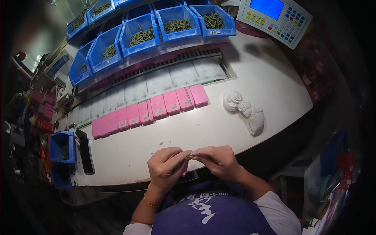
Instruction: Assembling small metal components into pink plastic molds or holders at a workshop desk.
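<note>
Near the table's front edge, my left hand [166, 163] and my right hand [216, 159] meet with their fingertips pinched together. Between them is a small greenish piece [190, 157], partly covered by the fingers, so its exact shape is hard to make out. A pink block [184, 170] shows just below the left fingers; whether that hand also grips it is hidden. Farther back, a slanting row of pink blocks [158, 106] with small labels lies on the white table [188, 135]. To the right lies a knotted white cloth pouch [246, 111].
Blue bins [139, 37] with dark green, ring-like pieces stand on a rack at the back. A control unit [276, 17] with a blue screen and keypad is at the back right. A dark phone-like slab [85, 152] and blue bin [62, 147] sit at the left.
</note>
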Action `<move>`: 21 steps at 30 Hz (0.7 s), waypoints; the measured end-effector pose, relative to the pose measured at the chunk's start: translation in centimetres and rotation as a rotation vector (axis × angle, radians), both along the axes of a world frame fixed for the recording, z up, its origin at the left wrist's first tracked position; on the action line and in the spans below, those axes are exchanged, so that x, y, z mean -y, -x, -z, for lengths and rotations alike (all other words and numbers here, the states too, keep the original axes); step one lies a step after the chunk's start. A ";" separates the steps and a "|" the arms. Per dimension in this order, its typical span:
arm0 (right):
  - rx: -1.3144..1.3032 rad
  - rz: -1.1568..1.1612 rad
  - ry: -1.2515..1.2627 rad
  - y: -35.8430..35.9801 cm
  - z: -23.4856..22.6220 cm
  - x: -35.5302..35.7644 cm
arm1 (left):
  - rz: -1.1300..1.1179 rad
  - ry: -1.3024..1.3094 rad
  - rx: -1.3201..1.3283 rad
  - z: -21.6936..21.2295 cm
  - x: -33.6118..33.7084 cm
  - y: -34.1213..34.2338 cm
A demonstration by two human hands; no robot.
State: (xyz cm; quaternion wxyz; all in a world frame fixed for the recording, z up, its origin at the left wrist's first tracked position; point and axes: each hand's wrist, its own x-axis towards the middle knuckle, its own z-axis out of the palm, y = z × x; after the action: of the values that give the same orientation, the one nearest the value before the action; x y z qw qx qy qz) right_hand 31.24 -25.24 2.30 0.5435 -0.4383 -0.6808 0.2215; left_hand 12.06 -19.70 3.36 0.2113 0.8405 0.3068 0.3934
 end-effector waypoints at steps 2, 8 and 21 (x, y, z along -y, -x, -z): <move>0.002 0.005 0.001 0.0 0.2 0.0 | -0.001 0.001 -0.015 0.0 0.0 0.0; -0.010 0.023 0.010 0.0 0.2 0.2 | 0.004 0.030 0.000 0.2 0.0 -0.2; -0.012 -0.008 0.131 -0.2 0.2 0.4 | 0.003 0.030 -0.004 0.5 -0.1 -0.3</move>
State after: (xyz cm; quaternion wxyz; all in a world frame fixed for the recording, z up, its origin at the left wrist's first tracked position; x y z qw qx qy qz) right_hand 31.41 -25.61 2.07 0.5170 -0.4689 -0.6632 0.2702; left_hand 12.40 -19.60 2.85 0.2240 0.8384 0.3119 0.3868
